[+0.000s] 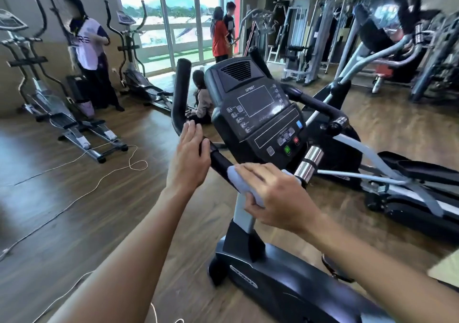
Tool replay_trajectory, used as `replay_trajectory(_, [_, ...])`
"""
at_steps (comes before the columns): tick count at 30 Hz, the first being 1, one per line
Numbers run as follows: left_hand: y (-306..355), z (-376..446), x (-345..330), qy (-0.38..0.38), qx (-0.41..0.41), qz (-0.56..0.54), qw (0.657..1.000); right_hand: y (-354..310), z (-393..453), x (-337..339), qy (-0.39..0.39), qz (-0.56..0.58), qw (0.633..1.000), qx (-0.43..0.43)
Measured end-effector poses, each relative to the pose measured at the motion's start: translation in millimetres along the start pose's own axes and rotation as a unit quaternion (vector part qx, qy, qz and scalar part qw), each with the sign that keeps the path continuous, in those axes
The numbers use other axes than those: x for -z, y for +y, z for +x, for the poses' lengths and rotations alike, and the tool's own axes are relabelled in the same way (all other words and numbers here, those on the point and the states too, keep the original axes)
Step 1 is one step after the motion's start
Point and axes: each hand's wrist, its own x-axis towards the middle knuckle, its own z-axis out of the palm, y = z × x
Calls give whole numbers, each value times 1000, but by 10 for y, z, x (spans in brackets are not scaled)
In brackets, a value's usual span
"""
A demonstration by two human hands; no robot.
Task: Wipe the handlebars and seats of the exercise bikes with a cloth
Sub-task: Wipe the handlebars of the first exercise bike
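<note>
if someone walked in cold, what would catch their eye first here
Dead centre, the black console of the exercise bike faces the camera. Just below it the right hand presses a pale blue cloth on the handlebar, while the left hand grips that bar further left.

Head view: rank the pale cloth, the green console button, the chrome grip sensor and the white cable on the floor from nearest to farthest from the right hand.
1. Pale cloth, pinched under the right hand on the handlebar.
2. Chrome grip sensor, just right of the fingertips.
3. Green console button, above, on the console.
4. White cable, far left on the floor.
</note>
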Motion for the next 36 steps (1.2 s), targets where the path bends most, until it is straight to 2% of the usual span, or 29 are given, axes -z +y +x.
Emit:
replay_trajectory(4, [200, -84, -42, 7, 58, 13, 998, 569, -429, 297, 11, -7, 990, 143])
replay_trajectory(6, [293, -150, -93, 12, 83, 23, 996, 672, -324, 277, 0, 12, 990, 140])
replay_trajectory(10, [404, -270, -221, 28, 104, 42, 993, 456, -54, 61, 7, 68, 996, 57])
replay_trajectory(12, [478, -283, -242, 32, 116, 55, 991, 477, -98, 60, 6, 83, 993, 83])
replay_trajectory(15, [565, -331, -220, 27, 137, 81, 987, 869, -267, 173, 5, 70, 984, 163])
replay_trajectory(16, [594, -348, -212, 25, 141, 88, 986, 1072, -294, 212, 15, 57, 986, 153])
replay_trajectory(19, [636, -360, -231, 31, 145, 92, 985, 1614, -222, 362, 69, 46, 997, -1])
replay_trajectory(21, [672, -347, -267, 38, 151, 92, 984, 1646, -201, 353, 86, 51, 994, -40])
replay_trajectory(23, [709, -339, -299, 47, 161, 85, 982, 1328, -230, 260, 95, 71, 993, -13])
replay_trajectory(26, [703, -346, -313, 50, 157, 92, 982, 725, -420, 102, 88, 120, 986, 80])
replay_trajectory(29, [651, -343, -241, 35, 151, 102, 983, 794, -415, 51, 107, 121, 979, 126])
replay_trajectory(32, [580, -321, -157, 6, 141, 120, 983, 1088, -266, 69, 136, 116, 981, 72])
replay_trajectory(36, [559, -314, -119, -7, 128, 130, 983, 1048, -247, 59, 149, 128, 980, -1])
